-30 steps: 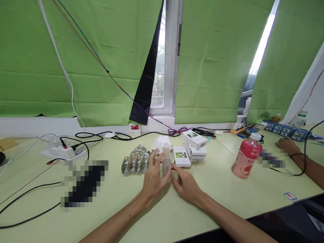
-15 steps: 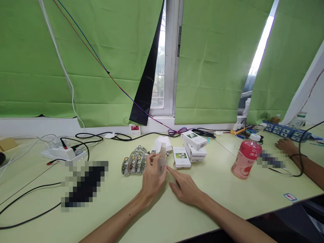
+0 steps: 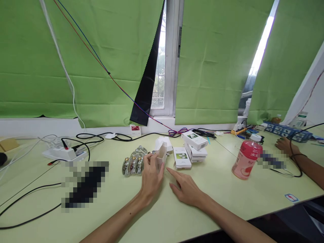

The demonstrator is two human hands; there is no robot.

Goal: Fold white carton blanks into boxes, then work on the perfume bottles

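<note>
My left hand (image 3: pixel 152 173) is closed round a small white cardboard box (image 3: pixel 162 156), held upright, with the top open and its inside partly showing. To the right lies my right hand (image 3: pixel 186 185), its index finger stretched toward the box and its thumb apart; it holds nothing. A small gap shows between that fingertip and the box. Left of the box sit several round, shiny items in clear wrap (image 3: pixel 133 162), partly hidden by my left hand. Just beyond the right hand, a flat white box (image 3: pixel 182 158) with a green picture lies on the table.
More white boxes are stacked (image 3: pixel 194 145) behind the flat one. A pink drink bottle (image 3: pixel 246 157) stands at right, near another person's hand (image 3: pixel 287 146). A power strip (image 3: pixel 64 153) with cables lies at left. A blurred dark object (image 3: pixel 86 185) is nearer me.
The box in my left hand has turned and tipped, so more of its open top shows. My left fingers have shifted slightly on it. The right hand has barely moved.
</note>
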